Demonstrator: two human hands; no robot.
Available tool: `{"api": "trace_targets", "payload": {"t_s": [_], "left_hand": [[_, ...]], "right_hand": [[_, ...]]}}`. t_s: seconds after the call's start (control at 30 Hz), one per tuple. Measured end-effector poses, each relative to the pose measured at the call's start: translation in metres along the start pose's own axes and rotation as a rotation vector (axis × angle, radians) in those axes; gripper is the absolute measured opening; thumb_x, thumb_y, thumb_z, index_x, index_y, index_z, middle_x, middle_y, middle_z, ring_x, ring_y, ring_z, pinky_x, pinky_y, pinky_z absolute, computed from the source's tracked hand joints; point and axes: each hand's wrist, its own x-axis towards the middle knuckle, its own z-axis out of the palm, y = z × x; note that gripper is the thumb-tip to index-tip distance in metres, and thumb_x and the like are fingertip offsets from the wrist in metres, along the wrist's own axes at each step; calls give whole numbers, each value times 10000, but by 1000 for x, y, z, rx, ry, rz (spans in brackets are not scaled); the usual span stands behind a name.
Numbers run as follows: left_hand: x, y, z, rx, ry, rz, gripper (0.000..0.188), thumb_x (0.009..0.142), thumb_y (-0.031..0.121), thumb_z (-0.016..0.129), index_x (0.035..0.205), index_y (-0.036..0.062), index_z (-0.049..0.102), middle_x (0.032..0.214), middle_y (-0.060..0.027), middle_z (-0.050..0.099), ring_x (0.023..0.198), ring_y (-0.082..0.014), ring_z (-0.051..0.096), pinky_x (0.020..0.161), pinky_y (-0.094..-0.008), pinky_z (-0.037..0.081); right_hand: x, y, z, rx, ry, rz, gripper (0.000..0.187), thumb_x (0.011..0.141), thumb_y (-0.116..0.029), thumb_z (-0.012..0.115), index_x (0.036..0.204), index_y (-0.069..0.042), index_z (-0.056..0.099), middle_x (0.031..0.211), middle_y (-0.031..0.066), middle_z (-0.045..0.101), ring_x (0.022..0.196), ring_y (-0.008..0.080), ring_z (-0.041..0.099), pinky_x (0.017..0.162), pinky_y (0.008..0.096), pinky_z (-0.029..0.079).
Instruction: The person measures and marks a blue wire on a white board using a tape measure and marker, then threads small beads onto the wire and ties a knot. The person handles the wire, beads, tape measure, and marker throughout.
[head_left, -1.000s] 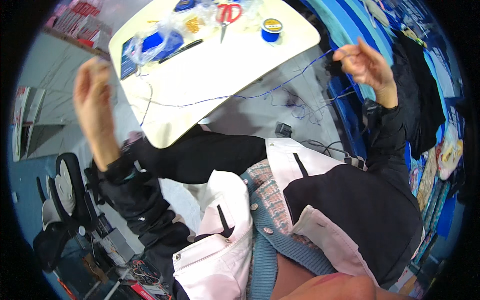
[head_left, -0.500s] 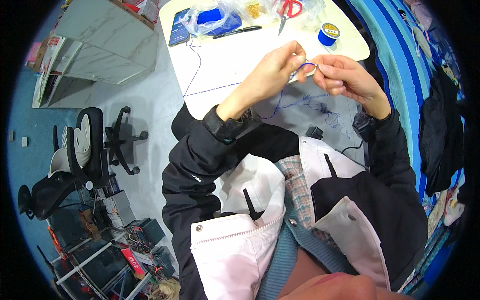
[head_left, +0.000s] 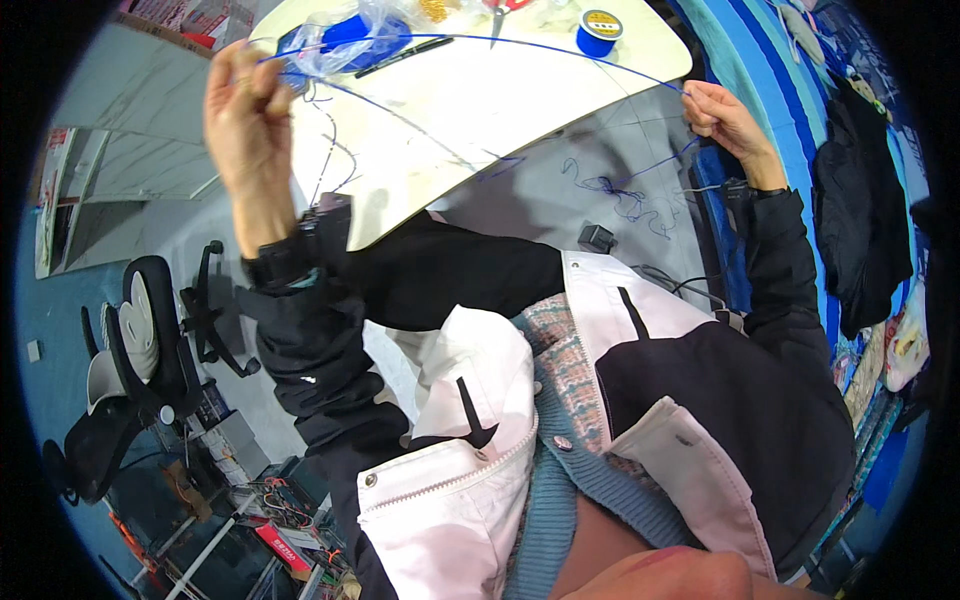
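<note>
A thin blue cord [head_left: 520,41] stretches in a shallow arc above the table between my two hands, which are wide apart. At the far left, my left hand [head_left: 245,130] is raised and closed, pinching one part of the cord. My right hand [head_left: 722,118] is closed on another part, beyond the table's right edge. A loose strand hangs from the right hand toward a tangle of blue cord [head_left: 625,195] over the floor. From the left hand another length slopes down across the table. The fingertips' exact hold is too small to make out.
On the white table [head_left: 470,130] lie a spool of blue cord [head_left: 598,33], red-handled scissors [head_left: 499,22], a black pen [head_left: 405,56] and a clear plastic bag [head_left: 350,40] with blue material. A black office chair [head_left: 150,350] stands left; a striped blue cloth [head_left: 760,110] hangs right.
My hands were close together over the table's front edge. They have moved far apart, left hand leftward and right hand rightward, drawing the cord out between them. The view has shifted slightly.
</note>
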Motion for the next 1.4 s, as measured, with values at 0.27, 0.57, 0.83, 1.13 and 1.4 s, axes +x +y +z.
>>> {"api": "trace_targets", "payload": {"t_s": [0.27,0.57,0.83,1.13,1.4], "left_hand": [[21,19,-51,-87,-35,81,155,892,-78,535,1041,-38,544,877,-121,587,704,-122,525,472,-209,268],[28,46,-91,-172,7,118,86,896,-73,532,975,-42,549,834,-109,562,634,-105,442,488,-217,255],[38,65,-133,-206,98,157,129,821,-161,549,794,-35,540,790,-121,566,611,-109,423,489,-232,263],[25,59,-79,48,76,121,156,858,-81,596,999,-24,564,820,-106,603,608,-93,468,481,-206,295],[-6,-7,31,564,-81,-61,229,957,159,577,1165,63,584,918,-34,659,623,-47,447,525,-180,352]], "right_hand": [[-57,34,-101,-49,129,5,234,1005,-297,501,909,-85,521,683,-81,360,592,36,287,526,191,244],[-116,70,-149,-51,318,56,218,993,-293,530,880,-108,506,716,-76,348,624,50,306,596,203,300],[-143,106,-170,-164,459,224,219,972,-338,564,883,-140,531,748,-106,399,637,8,356,604,188,318],[-117,27,-111,-44,264,134,247,983,-311,547,867,-94,540,641,-91,345,495,10,244,412,169,184],[-22,-57,63,19,-352,88,465,1042,-336,363,1167,65,563,640,-48,363,457,4,227,370,143,217]]}}
